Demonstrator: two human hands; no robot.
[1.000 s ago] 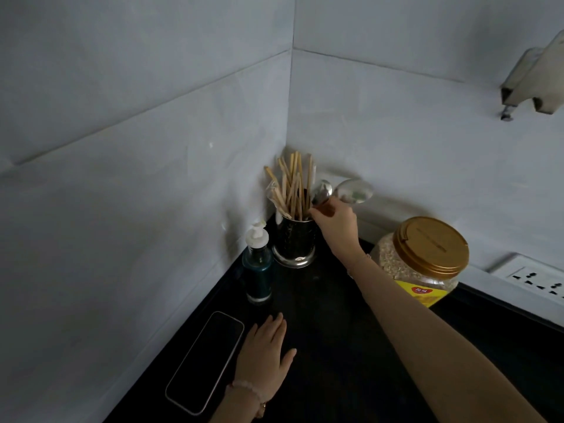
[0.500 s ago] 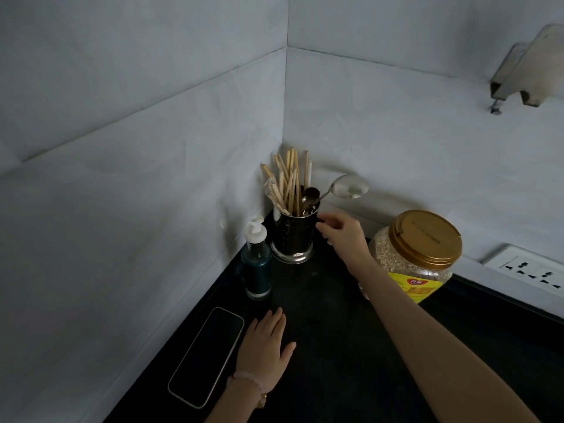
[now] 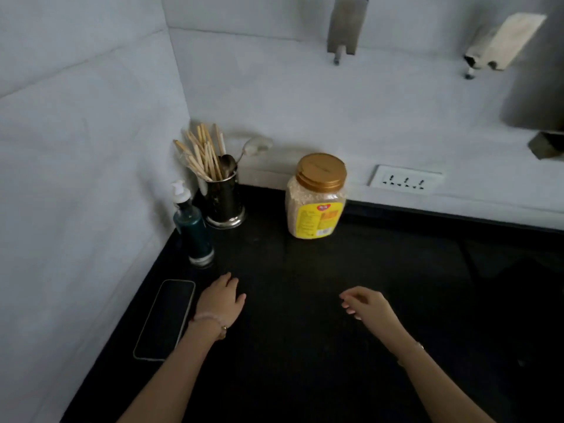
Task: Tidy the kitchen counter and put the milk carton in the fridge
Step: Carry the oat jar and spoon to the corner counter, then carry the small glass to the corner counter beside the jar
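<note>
A black bench (image 3: 305, 346) fills the near and right part of the view and runs into a corner made by two pale grey walls, one on the left and one at the far side. The light is dim and the bench surface is dark and mostly bare toward the right.

One metal cup (image 3: 224, 199) stands in the far left corner, holding a bundle of wooden sticks (image 3: 203, 155) and two spoons (image 3: 244, 151) that lean to the right. One pump bottle (image 3: 190, 224) of dark green liquid stands just beside the cup, on its near left. One phone (image 3: 166, 319) lies flat, screen up, near the left wall. One clear jar (image 3: 316, 198) with a gold lid and yellow label stands to the right of the cup, close to the far wall. One white socket plate (image 3: 406, 180) sits low on the far wall, right of the jar. Two metal brackets (image 3: 346, 25) hang high on the far wall.

The left hand (image 3: 221, 300) rests flat on the bench just right of the phone, fingers spread and holding nothing. The right hand (image 3: 366, 305) hovers over the bare bench, fingers loosely curled and empty, well apart from the left.

No milk carton or fridge shows in this view.
</note>
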